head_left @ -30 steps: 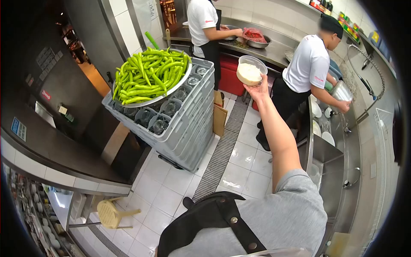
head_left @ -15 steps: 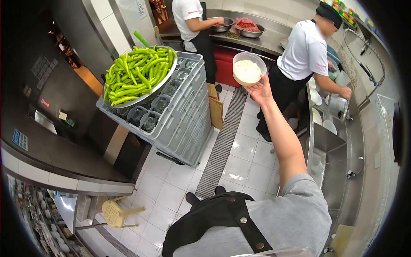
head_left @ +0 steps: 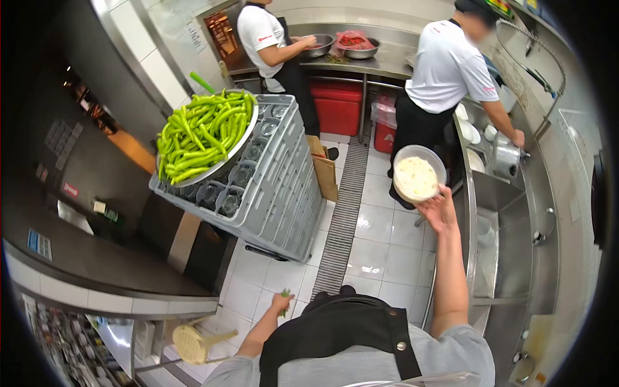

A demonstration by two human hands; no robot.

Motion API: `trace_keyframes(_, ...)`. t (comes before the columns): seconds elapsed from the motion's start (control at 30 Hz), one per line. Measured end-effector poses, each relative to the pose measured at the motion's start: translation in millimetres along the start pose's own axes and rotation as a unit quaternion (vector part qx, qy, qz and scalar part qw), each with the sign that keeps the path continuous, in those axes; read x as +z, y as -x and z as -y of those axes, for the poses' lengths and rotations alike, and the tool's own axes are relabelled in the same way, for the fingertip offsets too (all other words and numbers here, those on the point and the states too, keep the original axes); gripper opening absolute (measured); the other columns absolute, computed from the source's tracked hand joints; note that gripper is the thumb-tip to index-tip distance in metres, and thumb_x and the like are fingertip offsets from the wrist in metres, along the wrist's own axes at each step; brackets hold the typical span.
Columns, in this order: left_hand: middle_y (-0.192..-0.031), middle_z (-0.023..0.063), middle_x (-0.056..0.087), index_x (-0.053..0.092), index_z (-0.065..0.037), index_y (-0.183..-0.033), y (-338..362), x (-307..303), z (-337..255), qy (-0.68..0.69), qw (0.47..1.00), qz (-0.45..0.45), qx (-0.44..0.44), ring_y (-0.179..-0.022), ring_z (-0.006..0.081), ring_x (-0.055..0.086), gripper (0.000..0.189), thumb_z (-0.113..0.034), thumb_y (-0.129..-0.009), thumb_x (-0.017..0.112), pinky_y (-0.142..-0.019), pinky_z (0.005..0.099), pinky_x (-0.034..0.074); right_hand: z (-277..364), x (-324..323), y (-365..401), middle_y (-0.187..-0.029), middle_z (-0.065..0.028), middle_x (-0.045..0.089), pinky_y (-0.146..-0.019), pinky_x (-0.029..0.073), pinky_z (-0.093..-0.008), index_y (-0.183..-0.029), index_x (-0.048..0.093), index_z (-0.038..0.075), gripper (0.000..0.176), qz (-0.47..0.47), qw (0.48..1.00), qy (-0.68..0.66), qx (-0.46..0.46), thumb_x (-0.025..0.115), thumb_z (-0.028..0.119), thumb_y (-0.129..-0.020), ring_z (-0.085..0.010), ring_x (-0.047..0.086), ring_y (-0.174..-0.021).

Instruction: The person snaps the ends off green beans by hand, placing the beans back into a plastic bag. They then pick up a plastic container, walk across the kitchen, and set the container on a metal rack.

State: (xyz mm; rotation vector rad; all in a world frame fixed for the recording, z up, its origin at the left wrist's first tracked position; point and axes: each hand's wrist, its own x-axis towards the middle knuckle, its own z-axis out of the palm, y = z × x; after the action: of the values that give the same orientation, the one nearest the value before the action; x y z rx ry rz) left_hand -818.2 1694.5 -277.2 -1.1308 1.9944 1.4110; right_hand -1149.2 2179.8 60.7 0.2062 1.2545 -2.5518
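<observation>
My right hand (head_left: 440, 211) grips the near rim of a round clear plastic tub (head_left: 401, 189) with a pale, creamy, lumpy mass (head_left: 416, 177) inside. It holds the tub out in front of me, above the tiled floor and left of the sink. Low at my left side, my left hand (head_left: 281, 302) is closed around some small green sprigs (head_left: 285, 309), whose kind I cannot make out. A large metal bowl (head_left: 233, 155) heaped with long green chili peppers (head_left: 205, 134) rests on top of the glass racks, away from both hands.
Stacked grey glass racks (head_left: 271, 206) stand left of a floor drain grate (head_left: 345, 213). One co-worker (head_left: 271, 48) works at the back counter near metal bowls; another (head_left: 445, 71) reaches over the sink (head_left: 509, 238). A plastic stool (head_left: 191, 343) is at lower left.
The tub in my right hand has come down and to the right, closer to me. My left hand has come into view with green sprigs. The view has shifted slightly.
</observation>
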Motion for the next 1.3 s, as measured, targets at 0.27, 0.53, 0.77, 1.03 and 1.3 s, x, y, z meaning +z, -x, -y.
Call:
trace_keyframes(0.27, -0.078, 0.0154, 0.071, 0.071, 0.002, -0.083, -51.8, -32.0, 104.2, -0.357, 0.926, 0.095, 0.08, -0.069, 0.026, 0.068, 0.049, -0.045, -0.075, 0.08, -0.063, 0.0401, 0.054, -6.0, -82.2, 158.4, -0.121, -0.0184, 0.063, -0.096, 0.053, -0.0419, -0.131, 0.051, -0.004, 0.074, -0.225, 0.966, -0.008, -0.129, 0.07, 0.049, -0.084, -0.0282, 0.063, -0.112)
trace_keyframes(0.53, -0.061, 0.0094, 0.063, 0.065, -0.003, -0.068, -111.8, -61.6, -45.2, -0.208, 0.976, 0.05, -0.04, -0.047, 0.0194, 0.059, 0.028, -0.023, -0.078, 0.081, -0.043, 0.0364, 0.047, 14.7, -65.6, 271.1, -0.136, -0.0213, 0.055, -0.105, 0.047, -0.0464, -0.137, 0.046, -0.006, 0.079, -0.296, 0.926, -0.048, -0.229, 0.066, 0.051, -0.085, -0.0315, 0.059, -0.12)
trace_keyframes(0.77, -0.056, 0.0072, 0.057, 0.06, -0.004, -0.064, -120.9, 3.6, -194.9, -0.085, 0.988, 0.071, 0.109, -0.043, 0.0189, 0.054, 0.026, -0.016, -0.08, 0.077, -0.039, 0.0371, 0.041, 94.4, -72.2, 357.8, -0.138, -0.0171, 0.054, -0.108, 0.044, -0.0441, -0.141, 0.046, 0.001, 0.075, -0.315, 0.888, -0.027, -0.334, 0.064, 0.051, -0.088, -0.0287, 0.054, -0.125)
trace_keyframes(1.03, -0.054, 0.0066, 0.054, 0.056, -0.003, -0.063, -84.1, 110.4, -204.9, -0.123, 0.984, 0.096, 0.083, -0.039, 0.0206, 0.052, 0.027, -0.011, -0.083, 0.074, -0.036, 0.0365, 0.039, 292.2, -103.3, 441.6, -0.138, -0.0263, 0.04, -0.112, 0.043, -0.0515, -0.144, 0.022, -0.014, 0.095, -0.289, 0.826, -0.027, -0.482, 0.068, 0.046, -0.087, -0.0388, 0.048, -0.129)
trace_keyframes(1.3, -0.055, 0.0082, 0.055, 0.057, -0.001, -0.069, -31.2, 186.8, -152.7, -0.105, 0.987, 0.112, 0.049, -0.038, 0.0208, 0.052, 0.024, -0.01, -0.083, 0.074, -0.035, 0.0364, 0.04, 458.6, -152.8, 505.7, -0.14, -0.0298, 0.031, -0.117, 0.037, -0.0519, -0.143, 0.007, -0.02, 0.106, -0.341, 0.783, 0.0, -0.52, 0.075, 0.038, -0.085, -0.0427, 0.036, -0.137)
